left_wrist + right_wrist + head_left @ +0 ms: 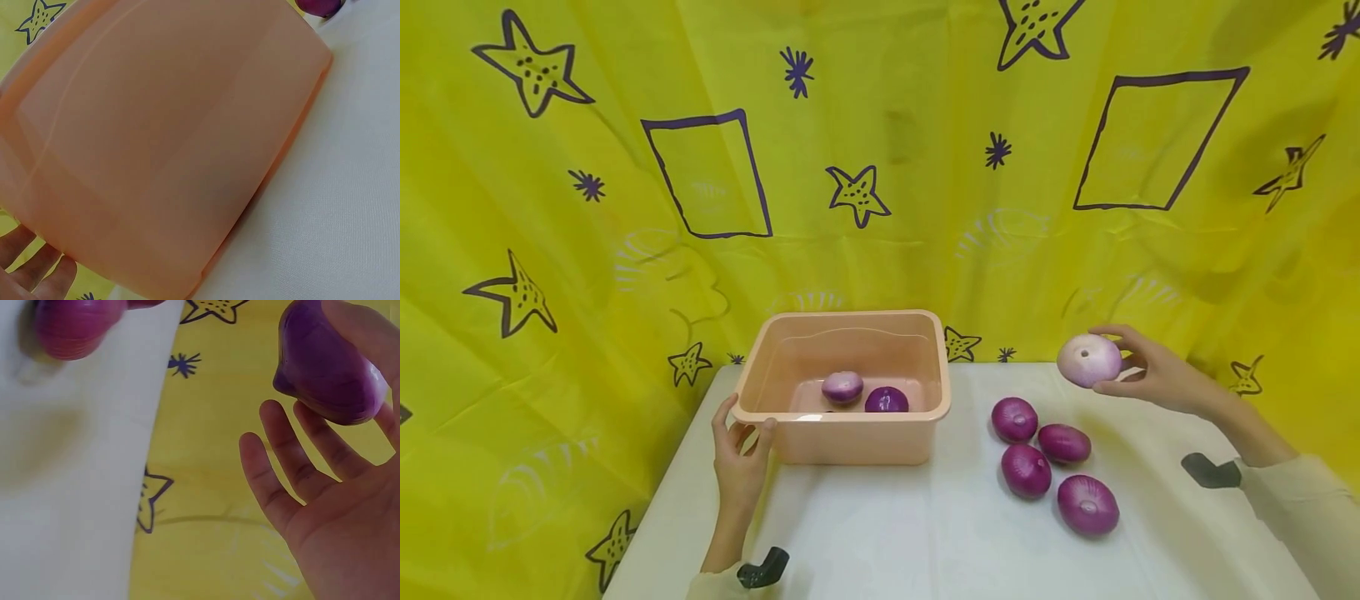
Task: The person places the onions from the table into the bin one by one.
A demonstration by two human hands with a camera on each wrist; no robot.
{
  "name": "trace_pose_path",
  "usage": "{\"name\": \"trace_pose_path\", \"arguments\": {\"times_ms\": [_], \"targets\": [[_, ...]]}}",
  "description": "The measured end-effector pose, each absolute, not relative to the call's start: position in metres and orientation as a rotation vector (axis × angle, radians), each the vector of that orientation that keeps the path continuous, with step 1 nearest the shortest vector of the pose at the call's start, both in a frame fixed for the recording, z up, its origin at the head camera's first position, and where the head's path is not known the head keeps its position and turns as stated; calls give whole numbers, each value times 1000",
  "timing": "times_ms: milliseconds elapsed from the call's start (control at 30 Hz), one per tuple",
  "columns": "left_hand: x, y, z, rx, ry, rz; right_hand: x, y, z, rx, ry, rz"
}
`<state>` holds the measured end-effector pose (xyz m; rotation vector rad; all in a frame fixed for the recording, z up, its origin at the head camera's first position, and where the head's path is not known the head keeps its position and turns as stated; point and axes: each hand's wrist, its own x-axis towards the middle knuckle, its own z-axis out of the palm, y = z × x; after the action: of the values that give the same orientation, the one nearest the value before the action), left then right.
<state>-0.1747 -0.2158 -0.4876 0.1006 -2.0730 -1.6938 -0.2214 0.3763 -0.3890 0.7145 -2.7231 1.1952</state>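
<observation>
My right hand (pixel 1161 375) pinches a pale purple onion (pixel 1088 361) between thumb and fingers, raised above the far right of the table. In the right wrist view this onion (pixel 328 362) shows a darker side, and the other fingers are spread below it. My left hand (pixel 741 462) holds the near left corner of a peach plastic tub (pixel 857 442), its thumb on the front and fingers on the left side. Inside the tub lie a light-streaked onion (pixel 842 387) and a dark purple onion (pixel 887 400); the front wall partly hides the tub's floor.
Several purple onions (pixel 1026 471) lie grouped on the white-covered table (pixel 880 533), right of the tub. Behind the table hangs a yellow curtain (pixel 917 275) with stars and frames drawn on it; it also runs along the left and right.
</observation>
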Motion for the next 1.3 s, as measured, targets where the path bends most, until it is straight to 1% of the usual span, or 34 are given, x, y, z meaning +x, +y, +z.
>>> {"name": "trace_pose_path", "arguments": {"times_ms": [267, 633, 967, 1133, 1300], "targets": [[-173, -215, -486, 102, -2071, -1695, -240, 361, -367, 757, -2687, 1198], [-173, -215, -484, 79, -2066, -1692, -248, 347, -348, 737, -2705, 1206], [-172, -214, -486, 83, -2027, -1693, -257, 327, -340, 774, -2724, 1221], [-172, -215, -486, 78, -2040, -1690, -264, 309, -334, 783, -2753, 1192], [-172, -214, -484, 78, -2036, -1711, -278, 280, -330, 788, -2806, 1205]]}}
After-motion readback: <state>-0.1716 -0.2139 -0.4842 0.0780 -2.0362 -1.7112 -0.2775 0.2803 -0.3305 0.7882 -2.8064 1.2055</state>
